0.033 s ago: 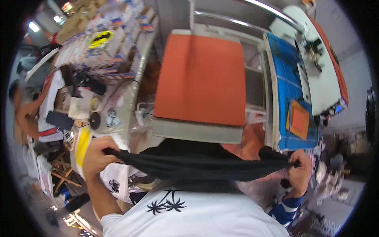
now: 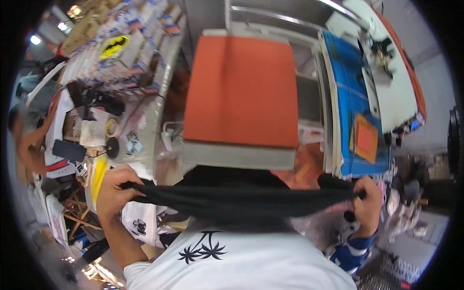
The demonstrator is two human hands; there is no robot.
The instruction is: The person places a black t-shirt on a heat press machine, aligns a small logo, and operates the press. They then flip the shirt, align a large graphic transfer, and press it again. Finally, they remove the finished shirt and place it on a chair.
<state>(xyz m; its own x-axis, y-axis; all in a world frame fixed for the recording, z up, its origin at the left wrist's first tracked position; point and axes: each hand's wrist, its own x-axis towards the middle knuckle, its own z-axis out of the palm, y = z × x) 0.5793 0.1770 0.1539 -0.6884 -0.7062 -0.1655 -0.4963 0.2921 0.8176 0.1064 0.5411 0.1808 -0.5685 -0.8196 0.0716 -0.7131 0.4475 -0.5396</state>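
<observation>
A black garment (image 2: 251,198), possibly a T-shirt, is stretched sideways between my two hands, in front of my white shirt. My left hand (image 2: 117,190) grips one gathered end, with the fingers closed round the cloth. At the other end my right hand (image 2: 366,204) pinches the fabric. Part of the garment hangs down behind the taut upper band, below the near edge of an orange-red padded platen (image 2: 240,92). Which part of the garment each hand has is hard to make out.
At left, a plastic-covered table (image 2: 162,111) bears stacked boxes, tape, a phone and cables. Another person's arm (image 2: 36,140) reaches in at far left. On the right are a blue board (image 2: 345,92) with an orange patch (image 2: 365,139), and a white machine (image 2: 394,87). Metal rails (image 2: 275,18) cross behind the platen.
The whole view has shifted slightly, so the platen and tables appear a little higher and further left. The garment's band looks straighter between my hands, which both keep their hold.
</observation>
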